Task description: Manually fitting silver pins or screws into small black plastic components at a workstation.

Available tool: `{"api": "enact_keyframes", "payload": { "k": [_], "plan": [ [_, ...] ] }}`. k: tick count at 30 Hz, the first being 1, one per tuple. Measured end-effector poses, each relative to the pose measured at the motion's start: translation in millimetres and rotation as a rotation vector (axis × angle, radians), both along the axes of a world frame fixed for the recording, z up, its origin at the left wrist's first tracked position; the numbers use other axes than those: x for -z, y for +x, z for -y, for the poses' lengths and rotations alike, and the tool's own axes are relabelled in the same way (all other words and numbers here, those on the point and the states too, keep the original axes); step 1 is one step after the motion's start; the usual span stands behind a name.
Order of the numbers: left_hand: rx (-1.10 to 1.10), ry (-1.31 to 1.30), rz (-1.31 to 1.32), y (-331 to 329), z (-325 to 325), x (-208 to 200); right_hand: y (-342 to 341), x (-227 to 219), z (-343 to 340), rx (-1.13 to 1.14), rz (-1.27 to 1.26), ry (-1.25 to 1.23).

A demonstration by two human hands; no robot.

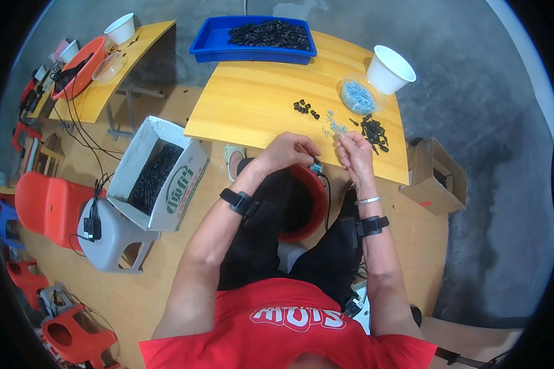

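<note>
On counter (246, 92): 1 blue tray (252, 59), 1 white bucket (388, 77), 1 clear tub (375, 107), approx. 10 blk pcs (301, 107). Thin silvery pcs (335, 126) lie loose nr R hand (357, 155), fingertips pinched narrow; L hand (291, 150) curls nr counter edge. Can't tell what either holds.

The left hand (286, 151) is at the right hand (357, 157)'s nine o'clock, silvery pieces (335, 126) on the desk (246, 98) at eleven.
</note>
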State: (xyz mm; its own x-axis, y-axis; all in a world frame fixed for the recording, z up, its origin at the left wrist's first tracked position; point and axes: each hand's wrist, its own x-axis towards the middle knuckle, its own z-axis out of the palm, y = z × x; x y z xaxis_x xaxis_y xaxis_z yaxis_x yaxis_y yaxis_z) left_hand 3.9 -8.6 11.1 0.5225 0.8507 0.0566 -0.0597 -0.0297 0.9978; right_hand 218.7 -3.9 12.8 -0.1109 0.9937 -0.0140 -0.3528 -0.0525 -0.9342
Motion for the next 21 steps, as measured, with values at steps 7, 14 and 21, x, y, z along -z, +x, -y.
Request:
{"api": "enact_keyframes", "payload": {
  "k": [7,14,21],
  "plan": [
    [-0.274,0.017,-0.042,-1.1,-19.0,-1.3,9.6,12.7,-9.9,0.251,0.264,0.081],
    [-0.668,0.518,-0.578,-11.2,-69.7,9.5,1.4,17.5,-6.9,0.338,0.426,0.173],
    [-0.483,0.551,-0.81,13.8,-93.5,-3.4,-1.0,9.0,-1.7,0.354,0.451,0.111]
  ]
}}
